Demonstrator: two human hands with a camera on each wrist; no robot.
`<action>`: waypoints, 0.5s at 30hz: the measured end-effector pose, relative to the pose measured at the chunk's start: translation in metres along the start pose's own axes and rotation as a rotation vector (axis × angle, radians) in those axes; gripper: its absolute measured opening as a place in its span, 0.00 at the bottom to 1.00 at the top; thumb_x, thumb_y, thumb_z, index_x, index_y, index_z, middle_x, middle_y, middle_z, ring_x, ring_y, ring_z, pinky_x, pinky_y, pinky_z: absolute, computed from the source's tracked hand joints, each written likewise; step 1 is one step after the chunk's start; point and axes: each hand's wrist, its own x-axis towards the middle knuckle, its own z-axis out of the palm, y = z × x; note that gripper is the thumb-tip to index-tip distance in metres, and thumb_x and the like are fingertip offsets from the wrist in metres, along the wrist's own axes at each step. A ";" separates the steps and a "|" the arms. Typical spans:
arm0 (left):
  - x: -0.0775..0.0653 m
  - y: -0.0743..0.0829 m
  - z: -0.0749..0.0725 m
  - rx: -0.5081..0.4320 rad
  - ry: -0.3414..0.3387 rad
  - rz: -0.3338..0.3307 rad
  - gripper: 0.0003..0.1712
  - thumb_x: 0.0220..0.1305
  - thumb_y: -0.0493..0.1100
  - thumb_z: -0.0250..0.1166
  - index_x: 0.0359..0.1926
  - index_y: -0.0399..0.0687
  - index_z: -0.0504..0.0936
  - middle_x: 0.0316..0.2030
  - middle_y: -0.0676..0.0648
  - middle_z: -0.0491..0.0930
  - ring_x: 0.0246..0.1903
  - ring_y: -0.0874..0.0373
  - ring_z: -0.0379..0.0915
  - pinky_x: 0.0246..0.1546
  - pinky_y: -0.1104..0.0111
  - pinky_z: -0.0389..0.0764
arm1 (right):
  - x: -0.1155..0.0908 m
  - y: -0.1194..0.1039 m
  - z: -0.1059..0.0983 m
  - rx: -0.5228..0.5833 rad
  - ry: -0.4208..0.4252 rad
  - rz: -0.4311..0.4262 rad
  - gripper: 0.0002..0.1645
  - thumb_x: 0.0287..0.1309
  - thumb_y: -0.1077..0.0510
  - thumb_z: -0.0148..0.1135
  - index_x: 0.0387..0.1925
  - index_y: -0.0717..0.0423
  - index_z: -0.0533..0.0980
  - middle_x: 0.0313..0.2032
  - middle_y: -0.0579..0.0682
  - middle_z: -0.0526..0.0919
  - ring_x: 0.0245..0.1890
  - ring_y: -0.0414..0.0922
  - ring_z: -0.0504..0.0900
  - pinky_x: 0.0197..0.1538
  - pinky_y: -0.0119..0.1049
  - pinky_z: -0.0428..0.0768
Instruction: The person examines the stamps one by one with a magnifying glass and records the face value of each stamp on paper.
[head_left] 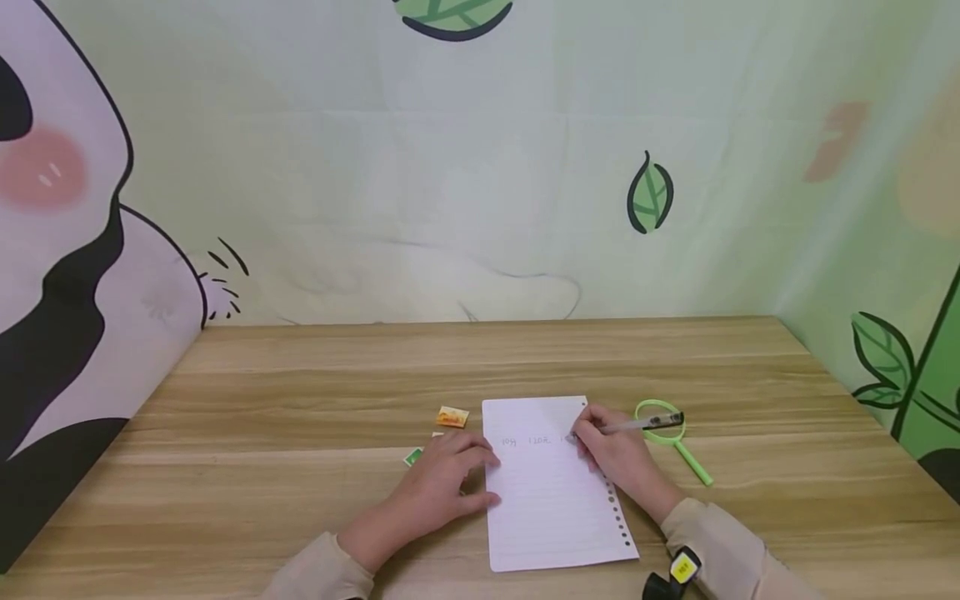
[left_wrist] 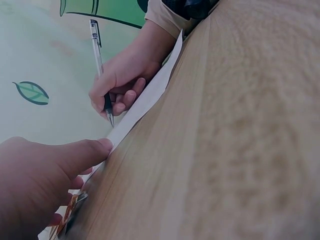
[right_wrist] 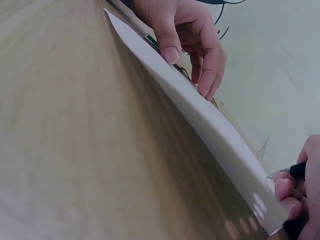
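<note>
A sheet of lined paper (head_left: 551, 500) with a punched right edge lies on the table, a short row of handwriting near its top. My right hand (head_left: 618, 454) pinches a clear pen with a black grip (left_wrist: 97, 50), its tip at the paper by the end of that row. The left hand (head_left: 442, 479) rests at the paper's left edge, thumb and fingertips touching it and fingers spread. In the right wrist view, the left hand (right_wrist: 192, 42) presses on the sheet (right_wrist: 200, 115), whose near edge lifts off the wood.
A green magnifying glass (head_left: 693, 463) lies right of the paper, partly behind the pen. Left of the sheet are a small orange card (head_left: 453, 417) and a green one (head_left: 412, 457), near the left hand. The wooden table (head_left: 300, 400) meets a printed backdrop (head_left: 465, 167).
</note>
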 end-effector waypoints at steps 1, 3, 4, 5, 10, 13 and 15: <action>0.000 0.000 0.000 -0.002 -0.001 -0.001 0.20 0.53 0.54 0.72 0.44 0.51 0.83 0.50 0.52 0.79 0.53 0.55 0.72 0.56 0.57 0.73 | 0.000 0.000 0.000 -0.002 -0.002 0.002 0.08 0.63 0.63 0.52 0.27 0.61 0.73 0.17 0.48 0.73 0.14 0.40 0.70 0.18 0.28 0.67; 0.000 0.000 0.000 -0.003 -0.003 -0.002 0.20 0.53 0.54 0.72 0.44 0.51 0.83 0.50 0.51 0.79 0.54 0.55 0.72 0.56 0.57 0.73 | 0.000 0.001 0.000 -0.007 -0.007 0.001 0.08 0.63 0.63 0.52 0.28 0.61 0.73 0.17 0.48 0.73 0.14 0.40 0.70 0.18 0.28 0.68; 0.000 0.000 0.000 0.001 -0.003 -0.001 0.20 0.53 0.54 0.72 0.44 0.51 0.83 0.49 0.51 0.79 0.54 0.55 0.72 0.56 0.57 0.73 | 0.000 0.001 0.000 -0.009 -0.011 -0.002 0.08 0.63 0.63 0.52 0.28 0.61 0.73 0.17 0.48 0.73 0.14 0.40 0.70 0.18 0.28 0.68; 0.001 0.000 0.000 0.004 -0.003 -0.001 0.20 0.53 0.54 0.72 0.44 0.51 0.83 0.49 0.51 0.79 0.54 0.55 0.72 0.56 0.57 0.73 | 0.000 0.001 0.000 -0.011 -0.014 -0.004 0.08 0.63 0.63 0.52 0.29 0.61 0.73 0.17 0.48 0.73 0.14 0.40 0.70 0.18 0.28 0.68; 0.001 0.001 -0.001 0.012 -0.004 0.003 0.20 0.53 0.54 0.71 0.45 0.51 0.83 0.50 0.51 0.79 0.54 0.54 0.72 0.56 0.57 0.73 | 0.001 0.003 0.000 -0.018 -0.014 -0.014 0.08 0.63 0.63 0.51 0.28 0.61 0.72 0.17 0.48 0.73 0.14 0.40 0.70 0.18 0.29 0.68; 0.001 0.002 -0.002 0.008 -0.006 0.001 0.20 0.53 0.54 0.72 0.45 0.50 0.83 0.50 0.51 0.79 0.54 0.54 0.72 0.57 0.56 0.73 | 0.001 0.002 0.000 -0.032 -0.003 -0.008 0.09 0.63 0.64 0.50 0.27 0.60 0.72 0.16 0.48 0.73 0.14 0.40 0.70 0.18 0.28 0.67; 0.001 0.002 -0.002 0.006 -0.007 -0.001 0.20 0.53 0.54 0.72 0.45 0.50 0.83 0.50 0.51 0.79 0.54 0.54 0.72 0.57 0.56 0.72 | 0.001 0.002 0.000 -0.043 0.005 -0.005 0.09 0.62 0.64 0.50 0.25 0.60 0.72 0.15 0.48 0.72 0.13 0.40 0.69 0.18 0.28 0.67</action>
